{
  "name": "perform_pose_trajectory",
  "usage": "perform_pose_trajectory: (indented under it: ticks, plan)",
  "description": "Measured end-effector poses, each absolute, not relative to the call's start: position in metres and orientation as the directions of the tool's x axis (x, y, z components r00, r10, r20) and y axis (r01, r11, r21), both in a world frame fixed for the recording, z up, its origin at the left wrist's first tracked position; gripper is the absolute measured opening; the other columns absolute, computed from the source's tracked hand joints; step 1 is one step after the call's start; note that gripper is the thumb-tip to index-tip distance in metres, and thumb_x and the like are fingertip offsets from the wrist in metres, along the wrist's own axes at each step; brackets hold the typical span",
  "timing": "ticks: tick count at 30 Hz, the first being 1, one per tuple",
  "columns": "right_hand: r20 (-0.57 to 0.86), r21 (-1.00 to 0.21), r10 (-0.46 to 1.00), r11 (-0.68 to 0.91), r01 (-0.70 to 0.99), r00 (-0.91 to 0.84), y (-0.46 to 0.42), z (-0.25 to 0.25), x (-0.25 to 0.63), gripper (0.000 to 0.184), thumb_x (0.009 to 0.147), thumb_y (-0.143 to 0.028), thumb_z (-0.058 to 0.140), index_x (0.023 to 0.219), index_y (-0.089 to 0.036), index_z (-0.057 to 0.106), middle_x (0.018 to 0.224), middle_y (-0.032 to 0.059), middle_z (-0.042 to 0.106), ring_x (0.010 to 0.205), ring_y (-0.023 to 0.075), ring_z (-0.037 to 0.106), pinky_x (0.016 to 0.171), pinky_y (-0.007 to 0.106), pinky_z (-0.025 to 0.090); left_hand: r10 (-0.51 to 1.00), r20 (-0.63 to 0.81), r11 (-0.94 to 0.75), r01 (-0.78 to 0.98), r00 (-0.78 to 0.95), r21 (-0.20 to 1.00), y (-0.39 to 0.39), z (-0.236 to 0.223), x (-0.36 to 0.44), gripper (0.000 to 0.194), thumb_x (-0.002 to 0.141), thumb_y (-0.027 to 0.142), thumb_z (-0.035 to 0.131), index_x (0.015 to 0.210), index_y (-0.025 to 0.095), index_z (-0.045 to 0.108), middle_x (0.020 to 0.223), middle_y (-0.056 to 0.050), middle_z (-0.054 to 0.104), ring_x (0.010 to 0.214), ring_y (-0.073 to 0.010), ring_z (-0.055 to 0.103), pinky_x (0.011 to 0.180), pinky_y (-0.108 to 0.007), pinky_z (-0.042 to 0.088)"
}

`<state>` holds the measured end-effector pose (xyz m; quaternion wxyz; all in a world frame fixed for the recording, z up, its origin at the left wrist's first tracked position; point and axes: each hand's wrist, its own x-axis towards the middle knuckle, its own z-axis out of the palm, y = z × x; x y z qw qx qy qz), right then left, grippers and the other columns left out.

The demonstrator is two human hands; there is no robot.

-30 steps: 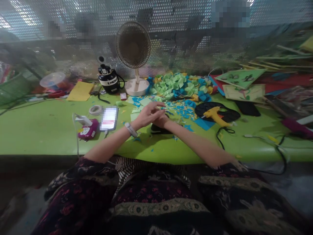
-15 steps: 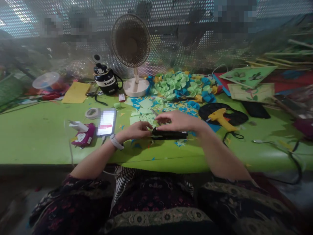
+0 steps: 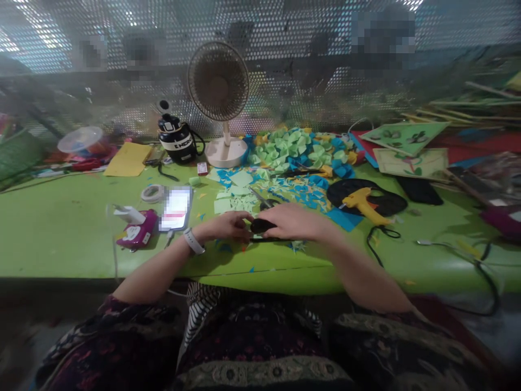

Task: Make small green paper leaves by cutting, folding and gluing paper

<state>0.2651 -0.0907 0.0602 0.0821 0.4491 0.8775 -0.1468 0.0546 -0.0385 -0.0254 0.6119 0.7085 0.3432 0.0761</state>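
My right hand (image 3: pixel 293 221) lies over a black stapler (image 3: pixel 260 226) on the green table (image 3: pixel 73 239), fingers curled around it. My left hand (image 3: pixel 226 225), with a white band at the wrist, meets the stapler's left end, fingers pinched there; what it pinches is hidden. Small green and blue paper scraps (image 3: pixel 240 198) lie just beyond both hands. Scissors (image 3: pixel 264 202) rest among the scraps.
A phone (image 3: pixel 176 208) and a pink gadget (image 3: pixel 136 232) lie left of my hands. A yellow glue gun (image 3: pixel 360 202) sits on a black mat at right, its cable trailing forward. Behind stand a desk fan (image 3: pixel 220 98), a black jug (image 3: pixel 179 142), tape roll (image 3: pixel 153 193) and folded paper flowers (image 3: pixel 297 146).
My right hand has slid left and closed down over the stapler, covering most of it. My left hand stays at its left end. A second ago both hands were raised together above it.
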Motion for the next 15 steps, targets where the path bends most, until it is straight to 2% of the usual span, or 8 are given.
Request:
perform_pose_trajectory:
  ticks: [5, 8, 12, 15]
  plan:
    - [-0.201, -0.246, 0.784, 0.54, 0.805, -0.587, -0.088, 0.064, 0.279, 0.022, 0.089, -0.032, 0.056, 0.104, -0.021, 0.067, 0.103, 0.0087, 0.072, 0.09, 0.0231, 0.064, 0.069, 0.03, 0.039, 0.606, -0.264, 0.007, 0.327, 0.75, 0.945, -0.039, -0.016, 0.053, 0.037, 0.081, 0.03, 0.072, 0.111, 0.017, 0.056, 0.07, 0.0, 0.069, 0.058, -0.0108, 0.063, 0.055, -0.023, 0.046]
    - [-0.126, -0.284, 0.814, 0.518, 0.807, -0.567, -0.083, 0.068, 0.296, 0.033, 0.091, -0.04, 0.052, 0.116, -0.022, 0.065, 0.113, 0.0088, 0.071, 0.098, 0.0251, 0.065, 0.075, 0.032, 0.044, 0.663, -0.219, 0.034, 0.264, 0.715, 0.964, -0.035, -0.009, 0.05, 0.042, 0.079, 0.031, 0.075, 0.112, 0.016, 0.055, 0.071, 0.001, 0.068, 0.059, -0.0105, 0.063, 0.055, -0.022, 0.046]
    - [0.05, -0.226, 0.929, 0.368, 0.902, -0.366, -0.065, 0.063, 0.318, 0.05, 0.092, -0.045, 0.05, 0.136, -0.021, 0.056, 0.13, 0.0118, 0.065, 0.117, 0.0307, 0.06, 0.09, 0.039, 0.046, 0.752, -0.176, 0.064, 0.196, 0.636, 0.979, -0.026, -0.007, 0.046, 0.033, 0.077, 0.03, 0.076, 0.099, 0.016, 0.056, 0.076, -0.002, 0.07, 0.06, -0.0093, 0.063, 0.056, -0.021, 0.047]
    - [0.076, -0.159, 0.968, 0.248, 0.956, -0.238, -0.046, 0.049, 0.327, 0.052, 0.093, -0.041, 0.05, 0.14, -0.019, 0.053, 0.131, 0.0142, 0.063, 0.118, 0.0328, 0.059, 0.091, 0.043, 0.047, 0.774, -0.196, 0.067, 0.23, 0.601, 0.971, -0.022, -0.01, 0.044, 0.027, 0.078, 0.031, 0.075, 0.092, 0.015, 0.058, 0.074, -0.002, 0.071, 0.058, -0.0089, 0.062, 0.056, -0.021, 0.048]
